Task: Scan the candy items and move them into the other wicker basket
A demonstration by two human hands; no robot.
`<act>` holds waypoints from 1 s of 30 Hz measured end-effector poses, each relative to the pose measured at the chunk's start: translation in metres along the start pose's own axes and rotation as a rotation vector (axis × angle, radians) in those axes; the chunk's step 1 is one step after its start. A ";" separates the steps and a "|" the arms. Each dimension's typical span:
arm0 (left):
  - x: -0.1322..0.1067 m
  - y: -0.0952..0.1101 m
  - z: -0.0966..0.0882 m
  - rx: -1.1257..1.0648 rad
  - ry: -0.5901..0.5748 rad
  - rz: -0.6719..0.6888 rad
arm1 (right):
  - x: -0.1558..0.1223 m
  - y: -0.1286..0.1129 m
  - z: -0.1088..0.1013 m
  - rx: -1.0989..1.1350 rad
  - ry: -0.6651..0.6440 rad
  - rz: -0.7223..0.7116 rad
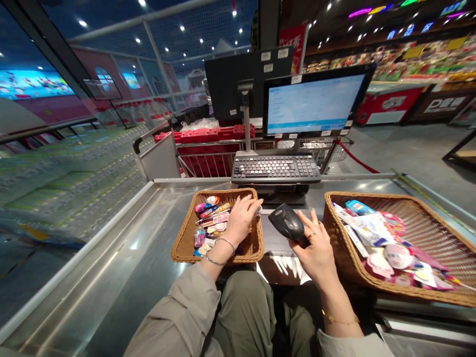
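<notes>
My right hand point(315, 244) is wrapped round a black handheld barcode scanner point(286, 221), its head pointing left. Above the right side of a small wicker basket point(180, 243) is my left hand point(242, 218), its fingers bent together. A small whitish thing shows at those fingertips, too little of it to name. Inside the small basket lie a purple-pink bottle point(200, 236), a pink egg-shaped item point(200, 208) and several small packets and sticks. My left hand and wrist hide part of them.
A larger wicker basket point(439, 218) with mixed packaged goods, including a blue pack point(359, 207), stands at the right. Ahead are a keyboard point(275, 167) and a lit monitor point(314, 104). The metal counter point(122, 248) extends left; stacked bottle packs point(67, 188) stand beyond it.
</notes>
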State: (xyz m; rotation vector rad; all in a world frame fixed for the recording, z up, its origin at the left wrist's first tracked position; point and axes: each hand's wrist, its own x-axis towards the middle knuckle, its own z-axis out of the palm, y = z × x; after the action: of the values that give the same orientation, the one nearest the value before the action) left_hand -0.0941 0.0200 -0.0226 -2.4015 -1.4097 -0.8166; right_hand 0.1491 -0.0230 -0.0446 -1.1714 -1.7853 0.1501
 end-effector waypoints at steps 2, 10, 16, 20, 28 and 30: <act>0.001 0.002 0.000 0.045 -0.001 -0.024 | 0.000 0.000 -0.001 -0.004 0.004 0.001; 0.001 0.006 -0.004 0.036 0.002 -0.060 | 0.000 -0.001 -0.004 -0.010 -0.001 -0.022; 0.005 0.006 -0.007 0.022 0.002 -0.071 | 0.000 -0.003 -0.004 -0.017 -0.008 -0.047; 0.007 0.006 -0.008 0.023 -0.001 -0.058 | 0.000 -0.002 -0.005 -0.023 -0.010 -0.061; 0.005 0.004 -0.009 0.029 -0.013 -0.034 | -0.001 -0.002 -0.005 -0.011 -0.010 -0.038; 0.004 0.002 -0.008 0.023 -0.002 -0.025 | -0.001 -0.002 -0.005 -0.007 -0.012 -0.039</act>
State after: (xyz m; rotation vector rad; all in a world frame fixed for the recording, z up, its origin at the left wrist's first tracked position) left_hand -0.0933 0.0182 -0.0140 -2.3727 -1.4454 -0.8000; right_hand 0.1517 -0.0266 -0.0413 -1.1422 -1.8187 0.1284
